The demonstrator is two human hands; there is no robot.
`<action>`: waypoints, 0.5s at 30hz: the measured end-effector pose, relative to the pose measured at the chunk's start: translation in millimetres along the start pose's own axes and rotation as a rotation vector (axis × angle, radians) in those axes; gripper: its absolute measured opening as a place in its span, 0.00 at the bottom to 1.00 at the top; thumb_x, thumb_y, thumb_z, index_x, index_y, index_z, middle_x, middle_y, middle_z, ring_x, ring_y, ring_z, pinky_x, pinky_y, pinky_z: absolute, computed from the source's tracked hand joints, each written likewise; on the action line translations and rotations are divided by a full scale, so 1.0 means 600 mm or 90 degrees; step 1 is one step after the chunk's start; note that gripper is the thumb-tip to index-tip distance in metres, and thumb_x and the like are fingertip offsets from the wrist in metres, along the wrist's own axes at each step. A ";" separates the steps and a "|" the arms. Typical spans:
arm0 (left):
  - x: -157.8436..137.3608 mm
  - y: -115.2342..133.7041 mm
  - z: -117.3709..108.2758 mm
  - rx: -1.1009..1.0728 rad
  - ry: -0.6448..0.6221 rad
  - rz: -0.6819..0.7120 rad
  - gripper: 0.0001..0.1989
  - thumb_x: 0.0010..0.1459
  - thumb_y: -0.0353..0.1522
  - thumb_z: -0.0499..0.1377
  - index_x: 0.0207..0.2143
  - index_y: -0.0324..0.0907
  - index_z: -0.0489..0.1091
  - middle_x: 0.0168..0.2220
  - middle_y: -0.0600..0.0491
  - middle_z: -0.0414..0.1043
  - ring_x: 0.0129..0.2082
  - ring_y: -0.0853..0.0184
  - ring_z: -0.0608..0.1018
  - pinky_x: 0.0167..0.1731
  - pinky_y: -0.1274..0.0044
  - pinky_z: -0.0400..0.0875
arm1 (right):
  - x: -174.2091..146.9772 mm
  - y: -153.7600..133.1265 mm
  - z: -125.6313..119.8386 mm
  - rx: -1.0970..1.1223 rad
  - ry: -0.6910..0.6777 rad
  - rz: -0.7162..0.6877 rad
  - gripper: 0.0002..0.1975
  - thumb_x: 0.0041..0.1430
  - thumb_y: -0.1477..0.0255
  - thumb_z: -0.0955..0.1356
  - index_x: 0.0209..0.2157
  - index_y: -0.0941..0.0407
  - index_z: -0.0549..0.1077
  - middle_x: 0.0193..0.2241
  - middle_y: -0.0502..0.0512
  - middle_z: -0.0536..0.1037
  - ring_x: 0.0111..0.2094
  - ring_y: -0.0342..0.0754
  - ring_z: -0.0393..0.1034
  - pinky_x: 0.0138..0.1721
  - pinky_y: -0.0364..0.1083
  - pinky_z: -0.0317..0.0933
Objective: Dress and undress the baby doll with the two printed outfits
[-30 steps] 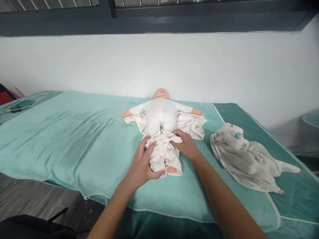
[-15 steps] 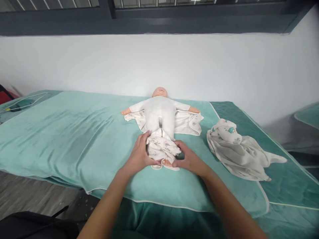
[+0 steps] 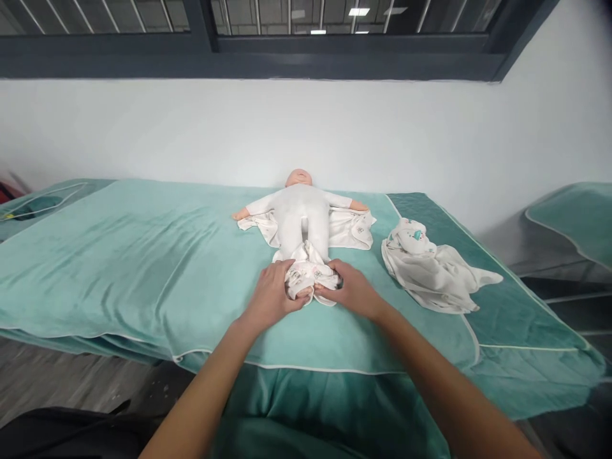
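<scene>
A baby doll [image 3: 301, 213] with a white cloth body lies on its back, arms spread and head toward the wall. Patterned baby pants [image 3: 310, 271] are bunched around its lower legs. My left hand [image 3: 272, 296] closes on the left side of the pants, its thumb by one foot. On the other side, my right hand [image 3: 352, 290] has its fingers curled on the pants, the thumb near the other foot. The feet are mostly covered by cloth and thumbs. An opened patterned baby top [image 3: 354, 231] is spread beneath the doll's back and arms.
A crumpled white cloth [image 3: 433, 277] with a teal-printed part lies to the right. The bed [image 3: 119, 255] has a light green cover over a darker one. Behind it rise a white wall [image 3: 167, 134] and a dark window frame [image 3: 335, 57]. A black item [image 3: 62, 433] is at lower left.
Both hands have drawn closer together around the pants, and the thumbs have come in nearer the feet. The camera view has tilted up and shifted slightly, showing more of the window.
</scene>
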State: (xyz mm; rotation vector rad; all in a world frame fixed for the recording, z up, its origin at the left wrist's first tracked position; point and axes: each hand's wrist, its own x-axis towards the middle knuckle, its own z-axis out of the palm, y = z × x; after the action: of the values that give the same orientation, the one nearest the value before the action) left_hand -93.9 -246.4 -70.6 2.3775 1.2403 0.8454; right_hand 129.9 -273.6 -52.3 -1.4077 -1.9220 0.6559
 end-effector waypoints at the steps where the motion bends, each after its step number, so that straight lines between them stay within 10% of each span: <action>1: -0.005 0.007 -0.005 -0.010 0.005 -0.019 0.33 0.51 0.40 0.66 0.56 0.42 0.59 0.53 0.43 0.70 0.53 0.52 0.72 0.53 0.61 0.66 | 0.001 -0.009 -0.006 -0.022 -0.005 0.009 0.17 0.54 0.56 0.71 0.37 0.53 0.68 0.33 0.50 0.75 0.35 0.49 0.67 0.36 0.46 0.58; 8: -0.030 0.049 -0.052 -0.146 -0.079 -0.225 0.23 0.51 0.36 0.63 0.50 0.47 0.64 0.44 0.52 0.77 0.39 0.58 0.78 0.36 0.71 0.70 | -0.010 -0.067 -0.039 -0.015 -0.051 0.100 0.11 0.49 0.62 0.71 0.29 0.53 0.67 0.25 0.46 0.72 0.27 0.45 0.62 0.28 0.44 0.53; 15: -0.040 0.077 -0.100 -0.351 -0.181 -0.234 0.16 0.48 0.35 0.62 0.41 0.43 0.71 0.38 0.53 0.78 0.38 0.60 0.78 0.34 0.73 0.71 | -0.028 -0.094 -0.063 0.204 -0.201 0.160 0.14 0.49 0.62 0.73 0.36 0.54 0.78 0.36 0.52 0.81 0.37 0.53 0.73 0.34 0.46 0.64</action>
State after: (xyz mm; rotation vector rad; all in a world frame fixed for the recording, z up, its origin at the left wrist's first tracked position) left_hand -113.7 -291.8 -8.4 1.6972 1.1017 0.6043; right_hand 126.5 -306.0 9.5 -1.4114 -1.7762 1.3125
